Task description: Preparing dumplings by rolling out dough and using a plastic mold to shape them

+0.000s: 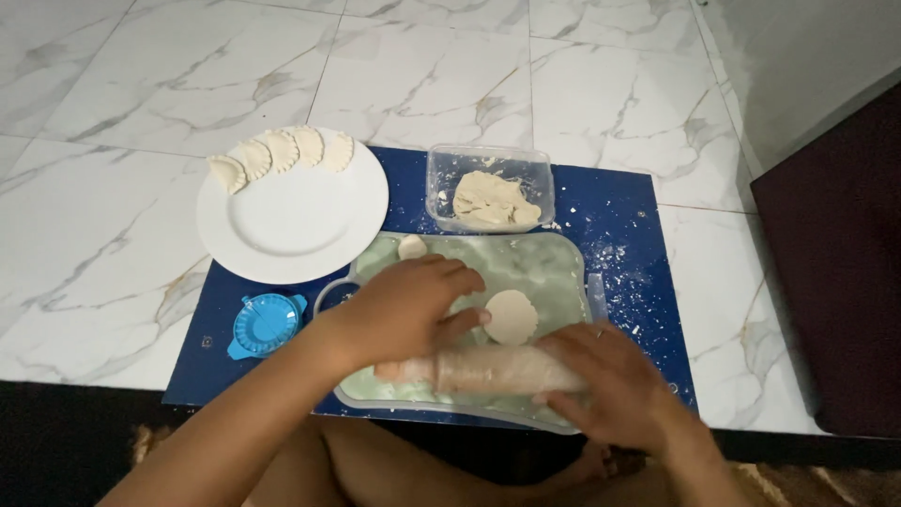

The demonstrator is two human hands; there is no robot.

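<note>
Legs: person's own, at bottom edge, cut off.
Pin (488, 369): on tray (563, 258), wrapped in film; likely stiff, slick, best held at both ends.
Left hand (405, 310): spread flat on pin.
Right hand (610, 380): fingers loosely spread, covering pin's end.
Disc (511, 316): just beyond pin; likely soft, tears easily.
Hidden: tray's near edge.

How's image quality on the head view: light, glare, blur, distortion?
Head view: light is dim and bluish, brighter on the marble floor at the top, near black along the bottom edge; soft sheen but no hard glare on the white plate; both hands, left and right, and the rolling pin look smeared, while the dough disc is soft-edged; floor tile lines bow slightly, hinting at a wide lens.
</note>
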